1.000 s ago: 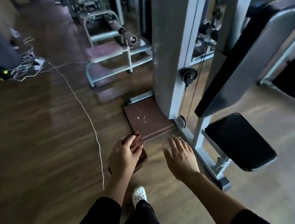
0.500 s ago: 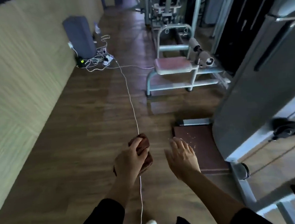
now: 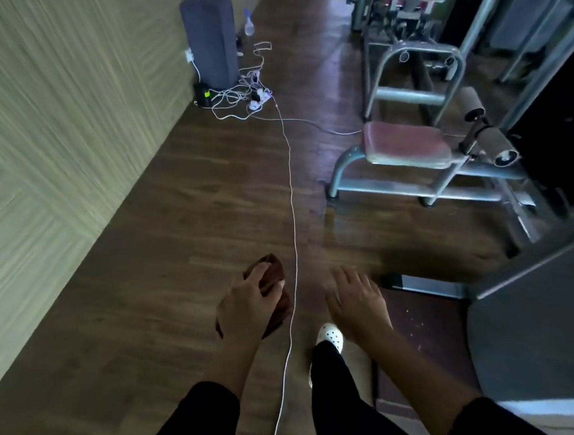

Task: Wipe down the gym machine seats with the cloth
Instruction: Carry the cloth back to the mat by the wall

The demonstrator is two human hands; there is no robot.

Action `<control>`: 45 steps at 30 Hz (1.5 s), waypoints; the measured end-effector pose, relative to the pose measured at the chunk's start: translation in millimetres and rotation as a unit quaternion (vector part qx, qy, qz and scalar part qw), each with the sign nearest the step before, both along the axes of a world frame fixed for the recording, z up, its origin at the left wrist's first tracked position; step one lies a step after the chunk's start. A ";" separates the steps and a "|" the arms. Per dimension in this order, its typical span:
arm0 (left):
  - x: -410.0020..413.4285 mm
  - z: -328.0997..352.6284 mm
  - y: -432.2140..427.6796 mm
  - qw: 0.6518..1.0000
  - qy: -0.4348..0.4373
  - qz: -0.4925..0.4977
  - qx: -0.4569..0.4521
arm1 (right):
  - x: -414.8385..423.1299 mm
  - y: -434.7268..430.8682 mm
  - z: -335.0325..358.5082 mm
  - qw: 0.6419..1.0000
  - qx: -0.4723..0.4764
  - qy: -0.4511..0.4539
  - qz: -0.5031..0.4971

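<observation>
You carry one brown cloth (image 3: 270, 280) bunched in your left hand (image 3: 247, 302), fingers curled round it, likely to keep it off the floor between machines. Your right hand (image 3: 355, 294) hangs loose and empty beside the cloth. Beyond the cloth, well apart, stands one pink seat (image 3: 407, 144); one white cable (image 3: 290, 189) runs just beside the cloth.

A thin white cable (image 3: 291, 196) ran along the dark wooden plank floor (image 3: 164, 247) between the hands, toward a tangle of white wires (image 3: 245, 98) beside a tall grey box (image 3: 210, 39) far ahead.
</observation>
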State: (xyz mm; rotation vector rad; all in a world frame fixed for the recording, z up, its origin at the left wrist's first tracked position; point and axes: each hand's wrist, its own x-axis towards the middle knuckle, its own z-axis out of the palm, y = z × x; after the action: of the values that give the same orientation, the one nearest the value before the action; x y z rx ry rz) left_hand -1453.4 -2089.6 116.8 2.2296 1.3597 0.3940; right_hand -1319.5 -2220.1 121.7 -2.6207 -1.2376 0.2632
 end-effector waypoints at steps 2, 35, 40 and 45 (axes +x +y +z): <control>36.9 -3.0 33.6 1.000 -0.008 0.006 0.003 | 41.2 33.7 -1.9 1.000 -0.003 -0.015 0.019; 568.7 49.5 725.6 0.995 -0.012 0.019 0.094 | 589.4 727.4 27.2 0.996 0.070 -0.038 0.041; 669.5 37.1 824.4 0.997 -0.030 -0.002 0.076 | 683.7 817.2 8.8 0.995 0.080 -0.057 0.019; 785.4 35.1 927.5 0.996 -0.039 -0.009 0.078 | 794.9 920.9 4.9 0.996 0.076 -0.044 0.025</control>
State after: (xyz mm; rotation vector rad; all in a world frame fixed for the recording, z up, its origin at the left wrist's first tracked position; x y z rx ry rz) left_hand -668.0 -1162.1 151.9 2.3239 1.3074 0.5948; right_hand -524.6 -1299.2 126.6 -2.4984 -1.2975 0.0599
